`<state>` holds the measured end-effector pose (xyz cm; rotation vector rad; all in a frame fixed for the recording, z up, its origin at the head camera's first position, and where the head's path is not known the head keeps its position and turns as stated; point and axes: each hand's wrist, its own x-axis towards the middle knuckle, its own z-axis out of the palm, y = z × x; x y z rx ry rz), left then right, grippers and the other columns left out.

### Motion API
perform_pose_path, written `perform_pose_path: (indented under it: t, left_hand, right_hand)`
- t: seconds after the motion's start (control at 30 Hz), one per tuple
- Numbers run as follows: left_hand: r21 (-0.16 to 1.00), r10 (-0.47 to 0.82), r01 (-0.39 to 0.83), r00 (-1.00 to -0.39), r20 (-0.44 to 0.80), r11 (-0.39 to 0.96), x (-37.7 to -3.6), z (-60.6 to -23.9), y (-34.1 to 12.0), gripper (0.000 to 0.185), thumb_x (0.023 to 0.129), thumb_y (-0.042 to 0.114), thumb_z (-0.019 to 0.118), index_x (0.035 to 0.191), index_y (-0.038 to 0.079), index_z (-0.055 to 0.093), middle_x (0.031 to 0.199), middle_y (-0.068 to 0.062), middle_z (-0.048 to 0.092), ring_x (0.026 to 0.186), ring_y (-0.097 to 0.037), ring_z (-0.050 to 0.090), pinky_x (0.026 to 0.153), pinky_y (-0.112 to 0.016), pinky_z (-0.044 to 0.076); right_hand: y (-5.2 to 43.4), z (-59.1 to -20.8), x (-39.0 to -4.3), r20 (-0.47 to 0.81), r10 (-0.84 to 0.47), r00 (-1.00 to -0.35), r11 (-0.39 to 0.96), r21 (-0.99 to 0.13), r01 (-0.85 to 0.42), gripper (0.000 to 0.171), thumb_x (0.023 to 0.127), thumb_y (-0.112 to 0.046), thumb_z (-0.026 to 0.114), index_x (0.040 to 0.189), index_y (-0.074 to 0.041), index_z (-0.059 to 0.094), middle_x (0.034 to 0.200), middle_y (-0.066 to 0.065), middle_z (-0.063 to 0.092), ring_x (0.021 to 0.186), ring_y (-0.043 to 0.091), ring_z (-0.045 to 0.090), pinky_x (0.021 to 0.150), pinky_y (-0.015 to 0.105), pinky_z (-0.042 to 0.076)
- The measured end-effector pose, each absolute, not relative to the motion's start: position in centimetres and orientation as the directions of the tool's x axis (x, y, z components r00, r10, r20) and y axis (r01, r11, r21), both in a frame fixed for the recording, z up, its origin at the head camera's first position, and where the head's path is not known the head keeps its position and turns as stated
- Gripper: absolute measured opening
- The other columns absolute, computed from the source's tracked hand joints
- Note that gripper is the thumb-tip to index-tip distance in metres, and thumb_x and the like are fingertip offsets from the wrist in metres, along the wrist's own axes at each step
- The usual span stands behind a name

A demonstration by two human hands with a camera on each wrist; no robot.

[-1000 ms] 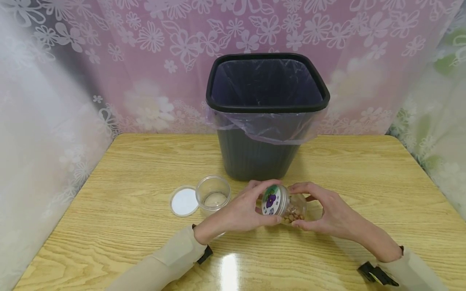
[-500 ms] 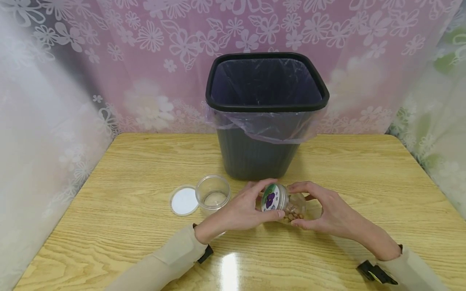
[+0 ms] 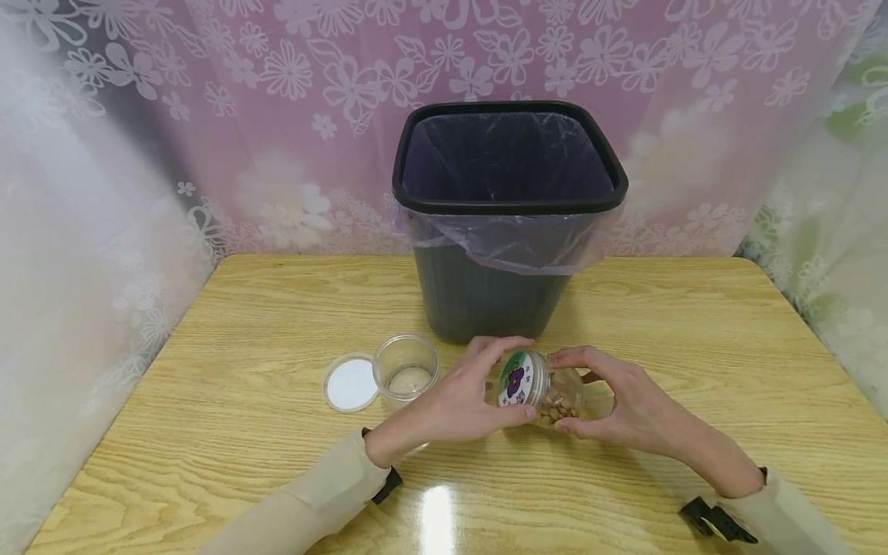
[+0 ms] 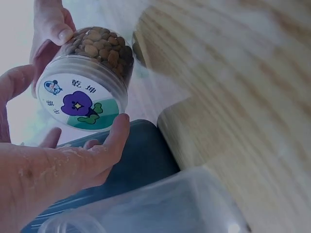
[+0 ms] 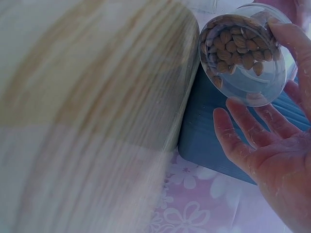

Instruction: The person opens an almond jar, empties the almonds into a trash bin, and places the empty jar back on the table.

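Clear jar (image 3: 555, 393) of brown nuts, held on its side just above the table (image 3: 694, 347), near side of the waste bin (image 3: 506, 231). Left hand (image 3: 465, 393) fingers curl round the labelled lid (image 3: 516, 381); right hand (image 3: 624, 401) fingers clamp the body. A loosened lid on a tilted jar could spill nuts. Open jar (image 3: 406, 368) and its loose lid (image 3: 350, 383) lie left; open room right

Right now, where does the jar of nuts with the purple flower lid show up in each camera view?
Head: the jar of nuts lies low centre, held sideways between the left hand and right hand.
Left wrist: upper left, lid label facing the camera.
Right wrist: upper right, clear base facing the camera.
Shared landmark: the dark bin, seen behind the jar in every view.
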<state>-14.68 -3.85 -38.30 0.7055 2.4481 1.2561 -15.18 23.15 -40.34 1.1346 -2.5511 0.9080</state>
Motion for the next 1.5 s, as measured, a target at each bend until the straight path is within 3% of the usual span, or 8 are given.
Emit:
perform_pose_path:
  t: [0.2, 0.47, 0.83, 1.5]
  left_hand:
    - [0.826, 0.595, 0.331, -0.804, -0.006, 0.457, -14.84, -38.24, -4.01, 0.08, 0.084, 0.018, 0.077, 0.15, 0.044, 0.04, 0.155, -0.001, 0.035, 0.128, -0.022, 0.05, 0.099, -0.036, 0.051]
    - [0.857, 0.629, 0.336, -0.777, 0.018, 0.39, -15.1, -38.77, -4.01, 0.078, 0.085, 0.01, 0.075, 0.148, 0.043, 0.043, 0.153, 0.0, 0.035, 0.135, -0.017, 0.044, 0.103, -0.037, 0.053]
    - [0.877, 0.617, 0.285, -0.787, -0.017, 0.387, -15.21, -38.73, -4.06, 0.077, 0.086, 0.013, 0.076, 0.147, 0.045, 0.044, 0.15, -0.001, 0.037, 0.133, -0.019, 0.045, 0.1, -0.03, 0.054]
    - [0.889, 0.59, 0.216, -0.804, -0.073, 0.404, -15.44, -38.93, -4.1, 0.073, 0.09, 0.03, 0.078, 0.152, 0.046, 0.041, 0.144, -0.006, 0.043, 0.124, -0.023, 0.055, 0.088, -0.018, 0.056]
  right_hand:
    - [23.13, -40.33, -15.18, 0.42, -0.596, -0.684, 0.51, -0.46, -0.727, 0.078, 0.066, -0.015, 0.097, 0.134, -0.019, 0.059, 0.129, 0.0, 0.067, 0.117, 0.003, 0.061, 0.082, 0.028, 0.06]
    - [23.18, -40.37, -15.23, 0.416, -0.592, -0.69, 0.516, -0.462, -0.721, 0.079, 0.066, -0.016, 0.097, 0.134, -0.019, 0.059, 0.128, 0.0, 0.068, 0.115, 0.004, 0.062, 0.082, 0.028, 0.06]
    - [23.27, -40.46, -15.36, 0.425, -0.595, -0.682, 0.515, -0.449, -0.73, 0.079, 0.065, -0.017, 0.097, 0.135, -0.019, 0.059, 0.128, 0.0, 0.067, 0.115, 0.004, 0.063, 0.08, 0.028, 0.06]
    - [23.2, -40.45, -15.37, 0.403, -0.593, -0.698, 0.517, -0.474, -0.713, 0.077, 0.066, -0.015, 0.097, 0.134, -0.019, 0.059, 0.128, -0.001, 0.067, 0.115, 0.005, 0.063, 0.081, 0.03, 0.06]
